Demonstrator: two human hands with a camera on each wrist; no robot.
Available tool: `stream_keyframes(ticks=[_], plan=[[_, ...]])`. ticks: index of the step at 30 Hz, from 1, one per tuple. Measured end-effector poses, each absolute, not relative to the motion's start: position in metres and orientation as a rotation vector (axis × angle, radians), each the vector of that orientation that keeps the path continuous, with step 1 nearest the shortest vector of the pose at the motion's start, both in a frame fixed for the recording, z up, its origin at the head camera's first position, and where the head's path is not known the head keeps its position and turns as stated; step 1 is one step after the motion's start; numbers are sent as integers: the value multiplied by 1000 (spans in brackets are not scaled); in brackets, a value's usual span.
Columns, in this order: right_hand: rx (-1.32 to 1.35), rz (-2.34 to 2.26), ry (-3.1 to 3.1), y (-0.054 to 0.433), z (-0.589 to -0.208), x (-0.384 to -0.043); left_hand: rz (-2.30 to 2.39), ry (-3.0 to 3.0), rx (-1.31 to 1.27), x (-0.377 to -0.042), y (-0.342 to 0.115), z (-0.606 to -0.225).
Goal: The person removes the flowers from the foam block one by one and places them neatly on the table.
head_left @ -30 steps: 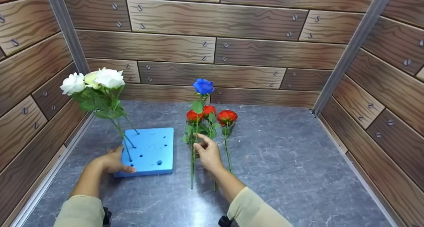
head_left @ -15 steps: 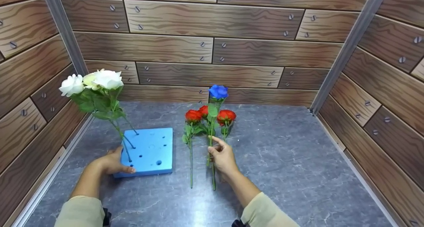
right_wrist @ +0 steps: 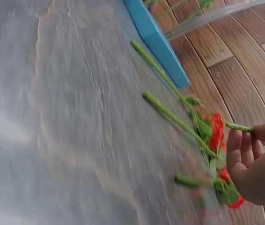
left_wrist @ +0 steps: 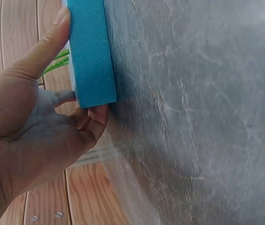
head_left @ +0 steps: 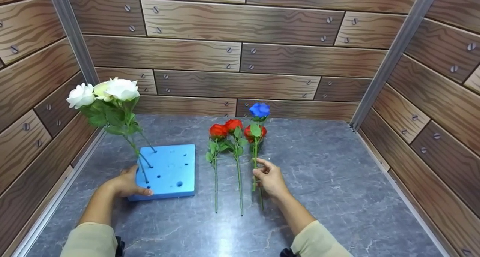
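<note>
My right hand [head_left: 272, 180] pinches the stem of a blue rose [head_left: 260, 110] between thumb and fingers. The rose stands nearly upright, its leaf overlapping the rightmost red rose [head_left: 247, 133] in the head view. In the right wrist view, the held green stem [right_wrist: 239, 127] pokes out past the fingertips. At the left, my left hand [head_left: 129, 184] grips the near-left corner of a blue foam block [head_left: 170, 178], thumb over the top edge and fingers around the side. Several white roses [head_left: 122, 89] stand in the block's left holes, leaning left. Other holes show in its top.
Two more red roses, a left one [head_left: 218, 131] and a middle one [head_left: 234, 125], lie between the block and my right hand, stems toward me. Wood-patterned walls [head_left: 202, 54] enclose the grey marbled tabletop [head_left: 337, 182] at the back and both sides.
My right hand has carried the blue rose rightward, from over the left red rose to over the rightmost one, and slightly lower. The left hand and block have stayed in place.
</note>
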State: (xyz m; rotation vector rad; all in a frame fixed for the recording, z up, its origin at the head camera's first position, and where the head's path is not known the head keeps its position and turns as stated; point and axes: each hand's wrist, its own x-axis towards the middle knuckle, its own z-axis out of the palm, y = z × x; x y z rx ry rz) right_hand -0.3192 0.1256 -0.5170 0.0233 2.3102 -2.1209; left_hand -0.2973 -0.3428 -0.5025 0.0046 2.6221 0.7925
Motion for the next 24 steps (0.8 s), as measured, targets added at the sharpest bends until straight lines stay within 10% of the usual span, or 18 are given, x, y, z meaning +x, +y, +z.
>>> stream_keyframes(ticks=[24], plan=[[7,-1785,2349,212,-530,-327,816,2621,5,-297,-343,-503]])
